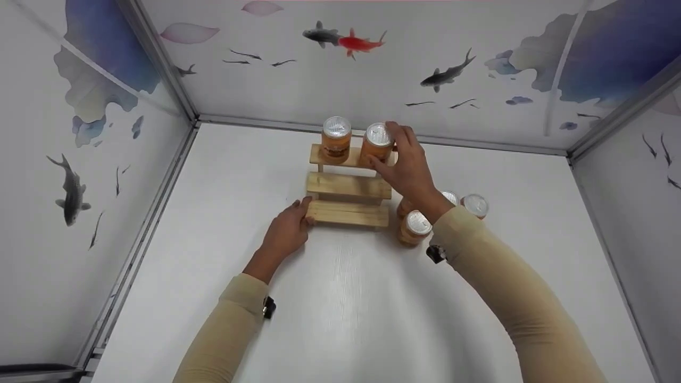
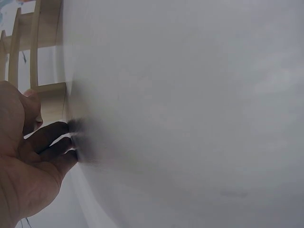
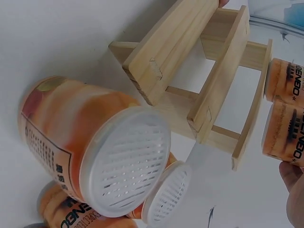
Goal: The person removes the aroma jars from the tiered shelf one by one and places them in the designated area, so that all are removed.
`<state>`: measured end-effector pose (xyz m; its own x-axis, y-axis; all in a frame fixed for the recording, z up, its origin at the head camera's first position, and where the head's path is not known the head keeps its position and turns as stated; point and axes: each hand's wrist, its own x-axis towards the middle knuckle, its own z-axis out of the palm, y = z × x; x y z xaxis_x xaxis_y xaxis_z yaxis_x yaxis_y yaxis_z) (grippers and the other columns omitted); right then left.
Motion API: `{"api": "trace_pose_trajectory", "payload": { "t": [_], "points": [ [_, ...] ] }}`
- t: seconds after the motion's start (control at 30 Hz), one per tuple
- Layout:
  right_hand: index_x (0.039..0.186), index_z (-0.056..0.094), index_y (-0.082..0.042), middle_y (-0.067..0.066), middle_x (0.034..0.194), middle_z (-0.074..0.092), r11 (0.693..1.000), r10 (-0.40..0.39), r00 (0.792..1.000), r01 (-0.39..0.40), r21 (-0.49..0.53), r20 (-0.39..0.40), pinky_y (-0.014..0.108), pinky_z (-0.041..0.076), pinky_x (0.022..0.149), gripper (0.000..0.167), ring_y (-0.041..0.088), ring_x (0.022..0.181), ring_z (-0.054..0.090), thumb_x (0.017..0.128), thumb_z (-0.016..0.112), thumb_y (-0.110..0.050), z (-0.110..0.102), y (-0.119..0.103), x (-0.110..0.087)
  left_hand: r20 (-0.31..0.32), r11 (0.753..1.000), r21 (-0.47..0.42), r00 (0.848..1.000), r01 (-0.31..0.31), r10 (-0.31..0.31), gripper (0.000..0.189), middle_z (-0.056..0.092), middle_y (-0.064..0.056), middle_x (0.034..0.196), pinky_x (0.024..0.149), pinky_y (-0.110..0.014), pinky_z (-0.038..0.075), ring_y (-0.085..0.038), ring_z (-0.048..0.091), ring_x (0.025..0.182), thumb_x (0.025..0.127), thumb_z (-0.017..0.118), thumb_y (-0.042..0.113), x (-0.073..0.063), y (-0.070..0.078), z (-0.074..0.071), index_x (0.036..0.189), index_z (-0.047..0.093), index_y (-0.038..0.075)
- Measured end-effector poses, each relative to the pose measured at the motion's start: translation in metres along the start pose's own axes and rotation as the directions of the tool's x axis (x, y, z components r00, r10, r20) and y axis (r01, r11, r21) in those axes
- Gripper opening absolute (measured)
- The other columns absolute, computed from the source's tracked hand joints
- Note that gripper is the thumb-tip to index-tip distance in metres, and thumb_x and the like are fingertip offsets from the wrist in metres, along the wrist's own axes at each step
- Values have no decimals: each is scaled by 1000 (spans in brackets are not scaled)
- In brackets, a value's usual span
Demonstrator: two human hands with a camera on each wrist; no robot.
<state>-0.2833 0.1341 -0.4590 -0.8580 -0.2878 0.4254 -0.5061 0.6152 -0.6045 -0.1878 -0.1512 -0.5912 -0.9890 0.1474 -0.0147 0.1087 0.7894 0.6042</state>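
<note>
A three-tier wooden rack [image 1: 348, 185] stands on the white table. My left hand [image 1: 289, 229] holds the left end of its lowest step; in the left wrist view, the other fingers [image 2: 50, 142] bend down by the table. On the top tier, my right hand [image 1: 407, 167] grips an orange jar [image 1: 376, 142] with a ribbed, see-through lid, thumb on the near side and fingers on the right. A matching jar [image 1: 335, 141] stands upright to its left. The right wrist view shows both jars on the top step, with fingertips [image 3: 290, 173] against the nearer one.
Several more orange jars [image 1: 415, 227] stand grouped on the table right of the rack, partly hidden by my right forearm. The back panel [image 1: 266, 85], painted with fish, rises close behind the rack. Side panels [image 1: 96, 175] enclose the table.
</note>
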Motion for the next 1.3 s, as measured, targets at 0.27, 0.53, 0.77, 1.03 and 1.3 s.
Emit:
{"api": "trace_pose_trajectory", "payload": {
  "t": [0.27,0.53,0.77,1.03,1.3],
  "points": [
    [160,47,-1,22,149,57,1000,-23,1000,23,-14,3,49,63,105,77,37,133,65,97,88,-20,-14,7,-12,5,1000,-15,1000,2,-2,59,59,-31,159,119,-64,52,-46,54,153,116,57,34,0,1,-1,169,46,9],
    [160,46,-2,20,150,56,1000,-5,1000,5,-23,7,51,62,107,79,35,137,64,97,89,-19,-27,12,-22,4,1000,-12,1000,2,-2,62,58,-31,159,121,-64,50,-46,55,153,116,56,37,1,0,0,169,45,7],
    [157,50,-3,18,149,58,999,-30,999,30,-11,-15,50,62,105,74,33,137,65,96,89,-18,-36,20,-30,15,1000,-14,1000,20,-20,63,56,-31,162,123,-63,48,-46,54,154,116,55,39,1,1,0,170,44,8],
    [158,49,-1,20,147,58,999,-15,1000,14,-43,-7,47,64,104,77,35,133,67,95,90,-17,-49,21,-42,16,1000,14,1000,22,-22,60,54,-32,163,120,-65,50,-50,56,150,117,57,33,1,2,-1,170,44,11],
    [157,51,-6,16,147,59,999,22,1000,-22,-25,-1,48,62,106,77,31,135,65,92,92,-16,-59,26,-54,19,999,24,999,28,-29,60,54,-32,162,121,-63,50,-49,57,150,117,55,35,1,2,0,170,44,10]
  ]
}}
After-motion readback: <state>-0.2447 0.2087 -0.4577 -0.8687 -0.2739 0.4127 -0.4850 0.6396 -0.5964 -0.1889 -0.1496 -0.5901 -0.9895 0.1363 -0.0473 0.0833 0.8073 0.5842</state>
